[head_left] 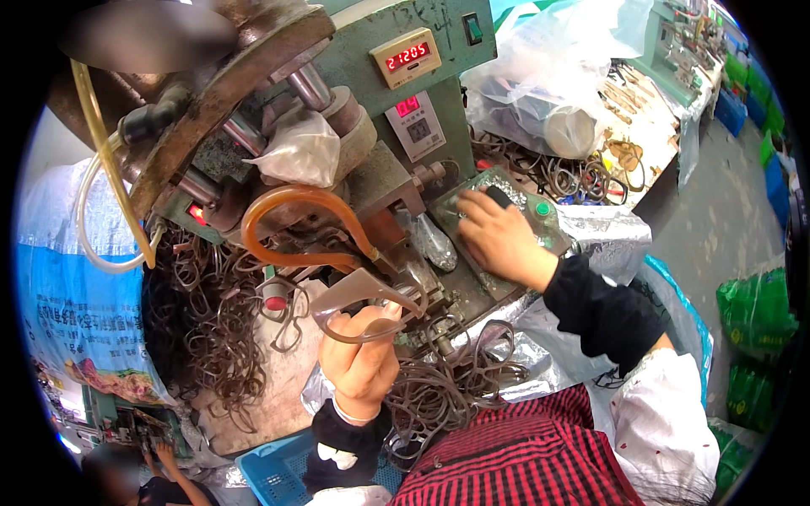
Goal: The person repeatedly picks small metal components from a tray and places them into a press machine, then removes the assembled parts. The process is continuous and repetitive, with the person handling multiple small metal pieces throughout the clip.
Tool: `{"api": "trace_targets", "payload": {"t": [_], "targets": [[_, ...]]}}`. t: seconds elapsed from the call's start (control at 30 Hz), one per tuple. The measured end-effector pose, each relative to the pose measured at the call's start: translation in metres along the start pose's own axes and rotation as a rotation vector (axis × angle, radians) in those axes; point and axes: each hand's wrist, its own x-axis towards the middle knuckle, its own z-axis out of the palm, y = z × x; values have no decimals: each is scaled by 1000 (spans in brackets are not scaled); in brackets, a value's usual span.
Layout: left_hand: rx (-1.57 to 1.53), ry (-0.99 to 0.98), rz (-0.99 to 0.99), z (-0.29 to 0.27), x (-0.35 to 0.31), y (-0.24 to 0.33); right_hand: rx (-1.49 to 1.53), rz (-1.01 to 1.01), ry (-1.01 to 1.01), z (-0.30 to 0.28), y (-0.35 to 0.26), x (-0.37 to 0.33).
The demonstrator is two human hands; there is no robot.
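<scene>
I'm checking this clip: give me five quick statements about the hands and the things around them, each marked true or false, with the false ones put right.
1. The left hand holds a translucent brown piece. True.
2. The right hand grips that same piece. False: it is apart from it, over the control box near a green button.
3. Tangled brown loops lie to the left of the left hand. True.
4. The apron is plain white. False: it has a red and black pattern.
5. A blue basket shows at the picture's lower edge. True.
</scene>
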Motion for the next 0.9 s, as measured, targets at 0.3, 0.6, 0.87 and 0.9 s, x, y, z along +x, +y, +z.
{"api": "trace_targets", "payload": {"t": [0.3, 0.6, 0.87, 0.9], "targets": [[534, 462, -543, -114, -54, 14, 1115, 928, 608, -14, 5, -44], [858, -499, -1121, -79, -122, -141, 1177, 740, 597, 3, -36, 9], [75, 86, -1103, -70, -167, -107, 585, 799, 471, -46, -18, -79], [91, -2, -1082, -79, -165, -107, 646, 785, 465, -52, -22, -80]]}}
